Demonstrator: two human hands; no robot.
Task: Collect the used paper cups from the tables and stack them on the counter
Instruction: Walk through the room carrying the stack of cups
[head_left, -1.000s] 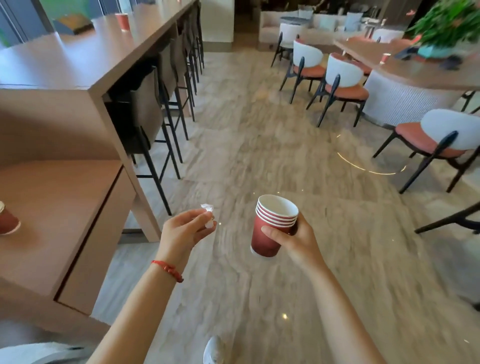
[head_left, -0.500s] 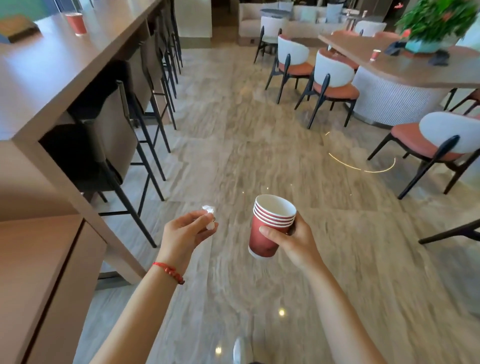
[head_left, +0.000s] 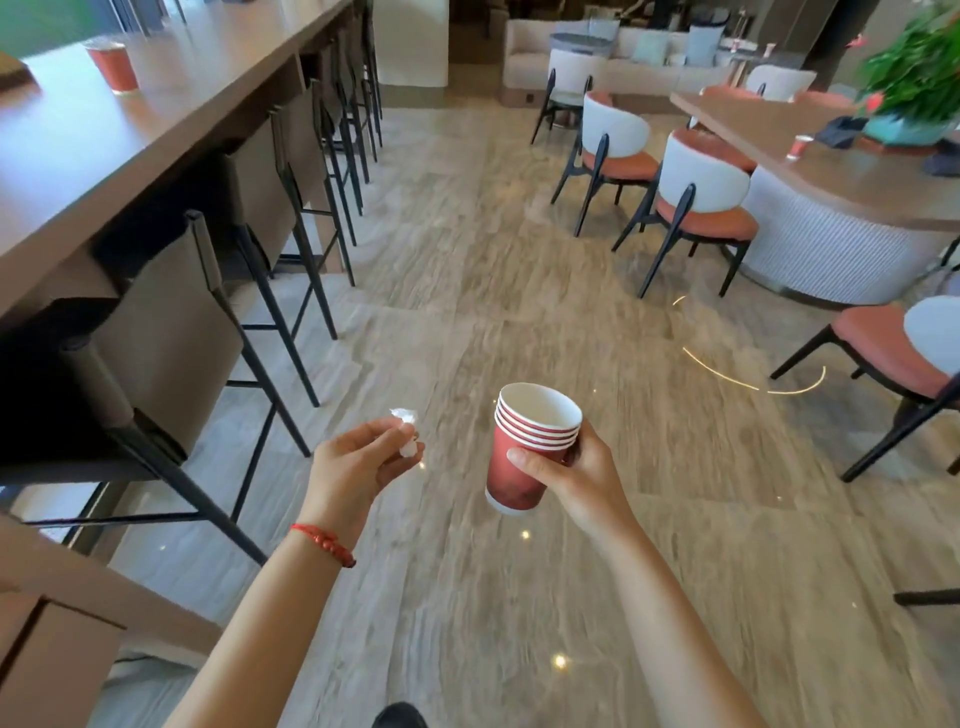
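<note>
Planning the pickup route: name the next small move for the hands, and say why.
Probably carry the stacked cups in the right hand toward the lone red cup on the long bar table ahead left. It stands uncollected, while the left hand pinches a crumpled white scrap.

I see a bright, daylit room, with light coming from the upper left and washing the long counter (head_left: 156, 119) in pale blue glare. Small ceiling-light reflections dot the glossy floor (head_left: 467, 291), plus a thin lens-flare arc at right. The floor streaks with motion blur; the far lounge is soft. Wide-angle distortion bends the edges, and shade pools under the stools (head_left: 171, 332).
</note>
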